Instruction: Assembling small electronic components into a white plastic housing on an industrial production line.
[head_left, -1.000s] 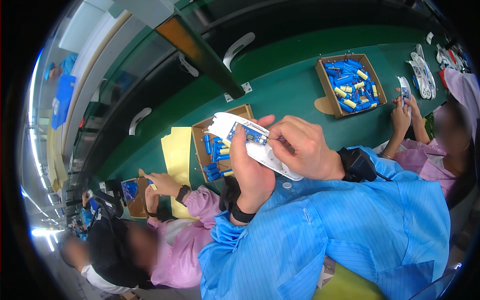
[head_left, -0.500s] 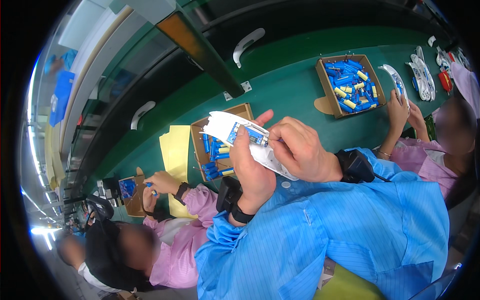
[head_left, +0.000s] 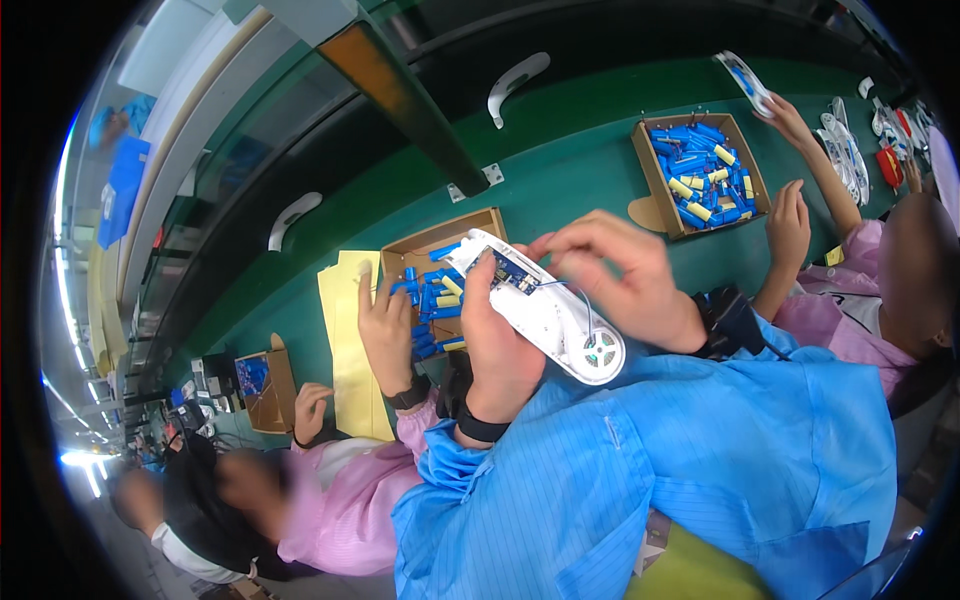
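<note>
My left hand (head_left: 500, 345) grips a long white plastic device shell (head_left: 560, 320) from below, thumb across its middle. The shell lies open-side up, with a small blue circuit board (head_left: 510, 268) near its upper end, a round part (head_left: 600, 350) at its lower end and a thin wire between them. My right hand (head_left: 625, 275) curls over the shell from the right, its fingertips pinched together just beside the circuit board. Both hands are raised above a green bench (head_left: 560, 150).
Under my hands is a cardboard box of blue and yellow cylinders (head_left: 430, 295); a pink-sleeved co-worker's hand (head_left: 385, 330) rests in it. A second such box (head_left: 700, 175) lies right, where another co-worker's hand (head_left: 790, 120) holds a white shell (head_left: 745, 80). Yellow sheets (head_left: 345, 340) lie left.
The left co-worker's hand has come up into the box below my hands. The right co-worker has reached a white shell out past the far box. My right fingers shifted toward the circuit board.
</note>
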